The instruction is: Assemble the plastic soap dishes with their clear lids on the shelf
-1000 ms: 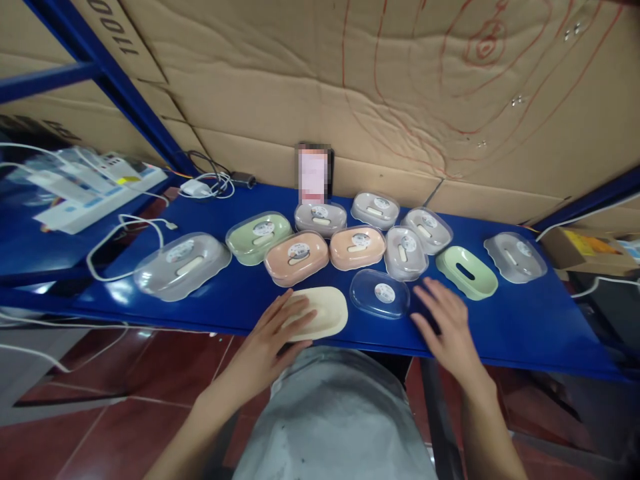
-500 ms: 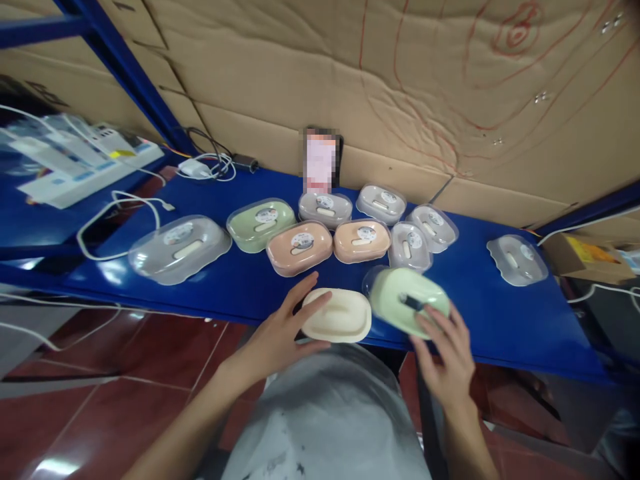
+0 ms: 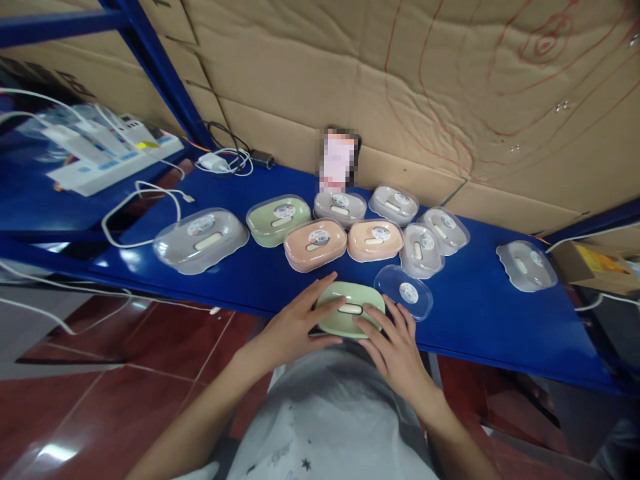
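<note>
A green tray (image 3: 349, 316) with a slot in its middle sits at the near edge of the blue shelf (image 3: 500, 327), and both hands are on it. The left hand (image 3: 295, 327) lies along its left end with the fingers spread and flat, not curled round it. The right hand (image 3: 395, 343) rests its fingertips on the right end, also loose and open; neither hand clasps the tray.

Just right of the tray lies a clear lid (image 3: 404, 292) with a round white sticker; the print on it is too small to read. Behind the tray stand two peach boxes (image 3: 315, 244) (image 3: 375, 240), each lidded and stickered. Further back from the tray are a green box (image 3: 278, 220) and several grey boxes (image 3: 340, 208), and a larger grey one (image 3: 201, 239) is off to the tray's left. One more grey box (image 3: 526, 265) sits well apart, far right of the tray. No sticker can be read.

Beyond the tray, a blurred-out phone (image 3: 339, 160) leans against cardboard (image 3: 450, 100) scrawled with red pen loops. White cables (image 3: 145, 200) trail at far left, near a power strip (image 3: 115, 160).
</note>
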`<action>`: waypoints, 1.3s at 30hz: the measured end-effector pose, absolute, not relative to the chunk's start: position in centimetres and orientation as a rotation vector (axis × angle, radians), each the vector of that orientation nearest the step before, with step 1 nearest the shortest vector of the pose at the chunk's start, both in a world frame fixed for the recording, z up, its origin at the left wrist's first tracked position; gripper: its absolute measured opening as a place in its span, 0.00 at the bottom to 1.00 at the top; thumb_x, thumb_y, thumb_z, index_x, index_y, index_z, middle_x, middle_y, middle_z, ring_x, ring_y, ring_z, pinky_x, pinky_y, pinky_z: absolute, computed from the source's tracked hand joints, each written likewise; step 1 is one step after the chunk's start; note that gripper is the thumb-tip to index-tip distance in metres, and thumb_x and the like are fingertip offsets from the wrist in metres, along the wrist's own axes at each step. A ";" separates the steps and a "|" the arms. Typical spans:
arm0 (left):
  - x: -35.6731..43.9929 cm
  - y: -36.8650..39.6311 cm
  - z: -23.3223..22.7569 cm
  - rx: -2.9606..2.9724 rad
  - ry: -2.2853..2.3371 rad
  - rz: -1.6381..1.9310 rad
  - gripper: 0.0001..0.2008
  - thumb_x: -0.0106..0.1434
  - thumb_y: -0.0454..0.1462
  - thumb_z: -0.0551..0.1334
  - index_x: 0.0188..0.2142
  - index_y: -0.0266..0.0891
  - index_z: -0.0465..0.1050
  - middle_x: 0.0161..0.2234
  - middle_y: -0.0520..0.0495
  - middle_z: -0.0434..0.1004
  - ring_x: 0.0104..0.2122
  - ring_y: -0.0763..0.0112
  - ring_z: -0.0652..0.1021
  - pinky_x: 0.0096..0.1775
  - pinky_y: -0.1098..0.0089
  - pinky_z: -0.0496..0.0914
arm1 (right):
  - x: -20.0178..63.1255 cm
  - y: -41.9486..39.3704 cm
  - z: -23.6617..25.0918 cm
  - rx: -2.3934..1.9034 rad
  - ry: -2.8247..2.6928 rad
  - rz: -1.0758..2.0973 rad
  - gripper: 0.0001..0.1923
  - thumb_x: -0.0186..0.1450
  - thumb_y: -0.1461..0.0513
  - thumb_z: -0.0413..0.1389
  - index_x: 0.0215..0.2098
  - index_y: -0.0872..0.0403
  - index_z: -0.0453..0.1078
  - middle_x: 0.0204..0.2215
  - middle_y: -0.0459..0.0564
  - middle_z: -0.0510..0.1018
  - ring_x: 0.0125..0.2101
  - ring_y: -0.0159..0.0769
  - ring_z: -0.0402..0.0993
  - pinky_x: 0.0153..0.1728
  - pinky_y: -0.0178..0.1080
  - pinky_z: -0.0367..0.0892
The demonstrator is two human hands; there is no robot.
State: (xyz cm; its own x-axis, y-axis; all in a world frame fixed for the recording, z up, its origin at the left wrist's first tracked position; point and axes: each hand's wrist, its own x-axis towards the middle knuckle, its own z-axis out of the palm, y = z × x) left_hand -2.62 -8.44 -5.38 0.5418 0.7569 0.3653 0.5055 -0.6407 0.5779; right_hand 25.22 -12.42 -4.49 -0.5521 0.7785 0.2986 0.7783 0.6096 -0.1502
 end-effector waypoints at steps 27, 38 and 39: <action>-3.1 -8.3 -4.8 2.034 1.087 0.778 0.47 0.65 0.46 0.74 0.76 0.55 0.51 0.74 0.40 0.60 0.71 0.47 0.68 0.68 0.45 0.69 | 24.9 -11.5 -3.8 -0.975 -2.378 0.011 0.32 0.76 0.67 0.58 0.75 0.43 0.61 0.64 0.52 0.79 0.68 0.47 0.70 0.70 0.61 0.66; -3.1 -8.3 -4.3 2.030 1.072 0.758 0.46 0.65 0.49 0.74 0.76 0.58 0.53 0.74 0.42 0.60 0.71 0.47 0.68 0.68 0.45 0.69 | 25.7 -11.2 -3.7 -0.945 -2.419 -0.006 0.36 0.76 0.68 0.57 0.77 0.41 0.57 0.65 0.53 0.77 0.67 0.48 0.71 0.68 0.61 0.67; -3.0 -8.3 -4.3 2.028 1.071 0.751 0.46 0.65 0.48 0.74 0.76 0.58 0.53 0.74 0.42 0.59 0.71 0.47 0.68 0.68 0.45 0.69 | 25.8 -11.1 -3.8 -0.945 -2.419 0.001 0.35 0.76 0.66 0.58 0.77 0.41 0.57 0.66 0.53 0.76 0.69 0.49 0.69 0.68 0.62 0.67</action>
